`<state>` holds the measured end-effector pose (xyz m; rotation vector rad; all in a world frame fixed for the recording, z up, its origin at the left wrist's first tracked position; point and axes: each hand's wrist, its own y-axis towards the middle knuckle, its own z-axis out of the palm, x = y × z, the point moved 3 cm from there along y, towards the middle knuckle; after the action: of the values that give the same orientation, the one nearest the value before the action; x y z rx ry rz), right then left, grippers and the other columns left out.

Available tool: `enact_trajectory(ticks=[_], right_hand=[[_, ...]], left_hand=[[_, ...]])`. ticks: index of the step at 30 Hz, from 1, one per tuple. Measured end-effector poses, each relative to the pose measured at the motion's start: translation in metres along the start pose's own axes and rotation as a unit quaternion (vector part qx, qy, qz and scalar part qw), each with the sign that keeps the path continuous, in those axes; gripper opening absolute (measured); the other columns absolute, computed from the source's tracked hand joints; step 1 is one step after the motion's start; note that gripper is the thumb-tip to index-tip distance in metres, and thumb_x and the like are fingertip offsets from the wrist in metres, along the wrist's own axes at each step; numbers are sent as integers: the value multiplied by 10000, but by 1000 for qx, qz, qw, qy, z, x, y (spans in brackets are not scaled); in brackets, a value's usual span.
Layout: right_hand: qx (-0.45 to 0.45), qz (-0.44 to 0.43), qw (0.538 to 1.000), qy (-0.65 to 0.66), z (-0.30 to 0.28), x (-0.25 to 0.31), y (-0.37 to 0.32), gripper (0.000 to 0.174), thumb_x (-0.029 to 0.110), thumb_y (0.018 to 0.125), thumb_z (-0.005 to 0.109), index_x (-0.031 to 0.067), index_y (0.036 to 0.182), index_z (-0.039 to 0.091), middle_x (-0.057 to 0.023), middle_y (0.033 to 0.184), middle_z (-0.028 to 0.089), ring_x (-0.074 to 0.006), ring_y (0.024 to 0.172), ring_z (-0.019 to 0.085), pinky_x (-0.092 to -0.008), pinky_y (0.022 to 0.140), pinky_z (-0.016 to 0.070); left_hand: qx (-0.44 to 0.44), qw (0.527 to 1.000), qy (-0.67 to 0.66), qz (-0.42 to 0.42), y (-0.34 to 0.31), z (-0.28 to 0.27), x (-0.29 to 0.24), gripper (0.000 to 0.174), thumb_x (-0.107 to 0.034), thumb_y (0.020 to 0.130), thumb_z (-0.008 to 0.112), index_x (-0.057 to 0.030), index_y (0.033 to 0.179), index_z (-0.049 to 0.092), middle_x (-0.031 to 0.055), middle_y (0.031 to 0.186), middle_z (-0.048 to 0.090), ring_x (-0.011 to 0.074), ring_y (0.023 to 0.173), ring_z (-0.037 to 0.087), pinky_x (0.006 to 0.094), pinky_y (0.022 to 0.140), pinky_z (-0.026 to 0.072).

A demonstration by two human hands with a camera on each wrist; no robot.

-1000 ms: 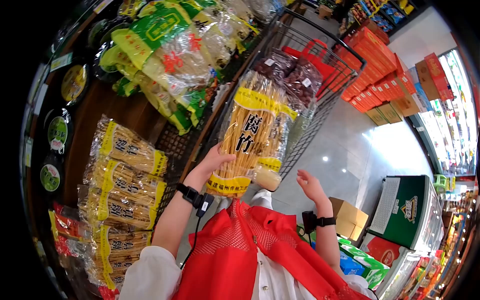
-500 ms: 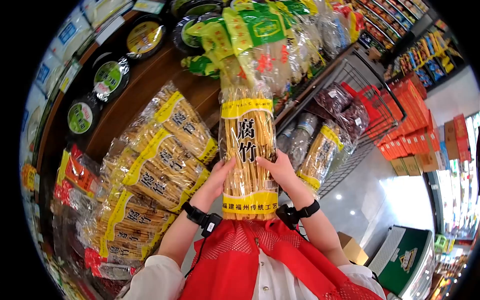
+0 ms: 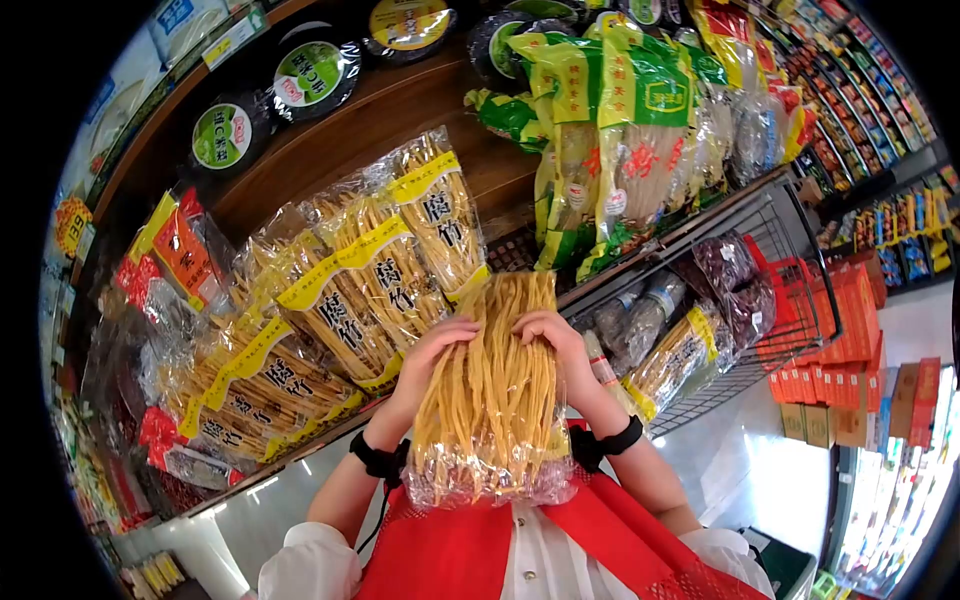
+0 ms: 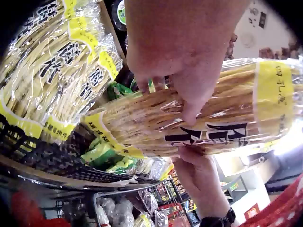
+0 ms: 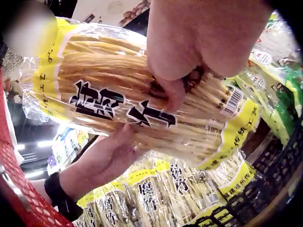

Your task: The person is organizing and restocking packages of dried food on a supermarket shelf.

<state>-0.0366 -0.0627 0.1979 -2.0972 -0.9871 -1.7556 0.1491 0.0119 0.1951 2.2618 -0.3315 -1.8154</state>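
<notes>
Both hands hold a clear bag of dried bean curd sticks (image 3: 490, 410) in front of the red vest (image 3: 435, 540). My left hand (image 3: 428, 365) grips its left edge and my right hand (image 3: 562, 350) its right edge, fingers curled over the side facing me. That side is plain, with long yellow sticks showing through. The bag's printed face, with black characters and yellow bands, is turned away and appears in both wrist views, where the thumbs press on it. Similar bags of bean curd sticks (image 3: 345, 310) stand in a row on the shelf beyond.
A black wire shopping cart (image 3: 700, 390) at right holds another bean curd bag (image 3: 675, 355), dark purple packs (image 3: 735, 270) and grey bundles (image 3: 645, 320). Green-and-yellow noodle bags (image 3: 640, 130) stand on the shelf (image 3: 300, 165), near round dark packs (image 3: 315, 75). Red cartons (image 3: 830, 320) are stacked behind the cart.
First the left hand alone held the bag by the cart; then the right hand took its other side. The bag has been turned from its printed face to its plain side. The view swung toward the shelf.
</notes>
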Motion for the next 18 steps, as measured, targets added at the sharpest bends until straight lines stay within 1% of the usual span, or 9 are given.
enact_trajectory(ticks=[2,5,7,9,11,15,16,17,18], right_hand=[[-9,-48,997,-54,0,-3,12,186,-48,662,559,29,819,493,-123,968,555,-266,942,535,-302,820,405],[14,-28,997,-65,-3,-23,26,179,-1,661,586,23,808,486,-129,962,554,-281,934,534,-304,822,402],[55,-14,996,-71,-7,-40,29,196,51,654,617,30,802,491,-146,972,565,-293,945,537,-310,825,405],[117,-8,990,-73,-7,-61,26,209,75,654,627,34,814,499,-163,989,577,-312,961,538,-328,825,413],[159,32,985,-54,-8,-83,18,202,62,665,623,33,825,503,-169,1002,582,-335,991,533,-345,834,420],[228,17,972,-62,-15,-99,33,237,65,672,656,35,870,530,-151,1015,582,-326,1016,545,-357,852,431],[226,93,969,-40,-19,-95,45,234,59,696,648,27,901,540,-148,1026,581,-307,984,564,-346,839,442],[223,169,960,-19,-21,-97,55,233,54,720,640,19,932,550,-145,1036,580,-288,952,584,-335,826,453],[191,46,979,-58,-21,-112,66,383,101,698,676,35,1035,505,-165,862,615,-354,822,602,-353,687,490]], left_hand=[[-3,998,60,4,4,-1,1,308,-35,792,577,-47,1099,556,77,1181,539,270,1131,469,360,978,342],[-31,999,22,-37,6,-2,25,362,-12,756,588,-66,1114,565,75,1185,544,262,1144,466,354,979,344],[10,990,1,-138,-1,-2,46,401,6,737,583,-98,1124,576,71,1181,552,244,1145,475,353,969,368],[17,990,54,-129,-6,3,58,432,28,732,567,-115,1140,571,72,1192,546,250,1139,486,361,948,399],[70,986,89,-120,-8,11,52,423,-1,732,585,-106,1141,562,84,1203,536,279,1127,496,366,935,413],[40,986,108,-117,3,17,54,504,-74,673,662,-89,1159,530,102,1181,546,295,1108,509,348,922,419],[17,982,114,-149,8,14,52,512,-101,673,662,-57,1162,518,110,1177,547,293,1109,507,343,913,419],[1,965,93,-247,15,10,60,450,-129,726,637,-31,1149,516,134,1155,555,279,1063,539,341,888,425],[-34,968,118,-217,23,6,66,388,-133,760,614,-20,1121,529,147,1134,559,262,1026,555,333,861,434]])
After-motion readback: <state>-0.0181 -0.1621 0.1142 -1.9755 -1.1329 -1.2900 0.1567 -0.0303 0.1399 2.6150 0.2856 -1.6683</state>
